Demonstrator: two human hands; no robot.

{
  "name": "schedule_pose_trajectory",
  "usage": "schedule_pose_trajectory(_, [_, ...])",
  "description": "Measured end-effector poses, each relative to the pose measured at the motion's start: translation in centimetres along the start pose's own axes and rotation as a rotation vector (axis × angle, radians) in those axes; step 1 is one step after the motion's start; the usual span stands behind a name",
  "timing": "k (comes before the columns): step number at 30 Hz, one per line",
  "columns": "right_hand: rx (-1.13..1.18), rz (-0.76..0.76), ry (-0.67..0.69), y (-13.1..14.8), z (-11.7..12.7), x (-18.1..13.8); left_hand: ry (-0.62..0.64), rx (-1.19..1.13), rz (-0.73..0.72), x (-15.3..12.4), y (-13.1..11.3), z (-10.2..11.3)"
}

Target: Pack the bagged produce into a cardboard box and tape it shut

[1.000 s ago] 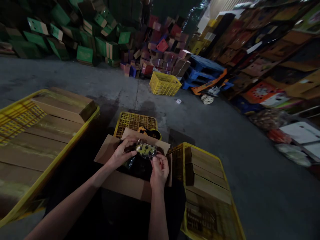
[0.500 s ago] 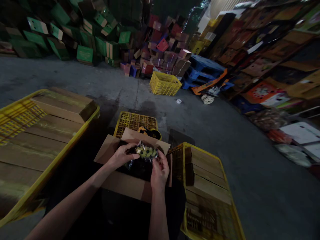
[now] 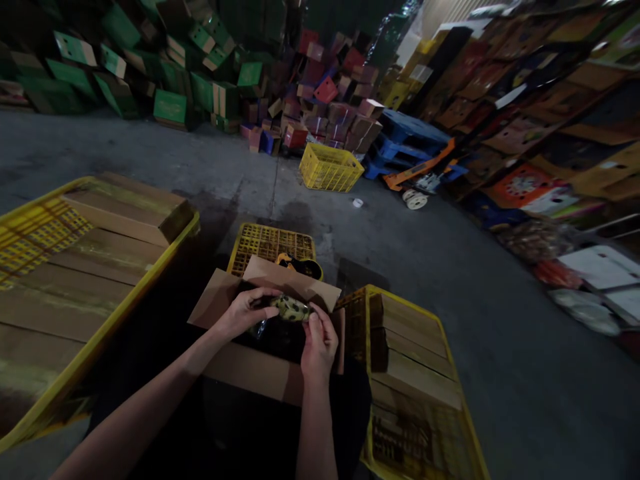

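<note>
A small yellow-green item with dark spots, in clear plastic wrap point(image 3: 291, 309), is stretched between my two hands above an open cardboard box point(image 3: 255, 370). My left hand point(image 3: 246, 312) pinches its left end between thumb and fingers. At the right end, my right hand point(image 3: 319, 337) grips it with the fingertips. What the item is exactly, I cannot make out. Inside the box it is dark, and a bit of shiny clear plastic shows below my left hand. The box flaps stand folded outward.
A large yellow crate point(image 3: 195, 223) with closed cartons stands left, another yellow crate point(image 3: 440, 320) with cartons right. Beyond the box are an upturned yellow crate point(image 3: 260, 240) and a tape dispenser point(image 3: 305, 267). Farther off are a yellow basket point(image 3: 331, 170), an orange pallet jack point(image 3: 420, 167) and piled boxes.
The plastic around the spotted item, loose and sticking up before, now lies tighter and flatter. The item has tilted slightly, its right end lower. Both hands stay in nearly the same place.
</note>
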State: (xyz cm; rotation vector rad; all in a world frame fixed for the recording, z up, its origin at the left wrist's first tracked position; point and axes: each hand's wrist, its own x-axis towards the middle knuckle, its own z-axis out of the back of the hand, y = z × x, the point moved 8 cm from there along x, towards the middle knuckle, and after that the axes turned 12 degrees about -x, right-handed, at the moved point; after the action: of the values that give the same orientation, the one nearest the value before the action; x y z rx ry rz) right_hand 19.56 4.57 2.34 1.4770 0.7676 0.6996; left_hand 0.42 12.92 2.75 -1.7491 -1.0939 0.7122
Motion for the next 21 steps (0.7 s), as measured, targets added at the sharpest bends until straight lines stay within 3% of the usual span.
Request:
schedule_pose_trajectory(5, [-0.015,-0.024,-0.048,-0.37,0.39,-0.06,-0.044,0.022,-0.05,-0.03,-1.05,0.38])
schedule_pose_trajectory(12, [-0.007,-0.03,-0.069,-0.6,0.44,-0.03,-0.146,-0.061,0.008,-0.33,-1.05,0.82])
schedule_pose_trajectory(21, [0.116,-0.084,-0.051,-0.69,-0.01,0.14,-0.164,-0.123,0.081,-0.61,-0.18,1.0])
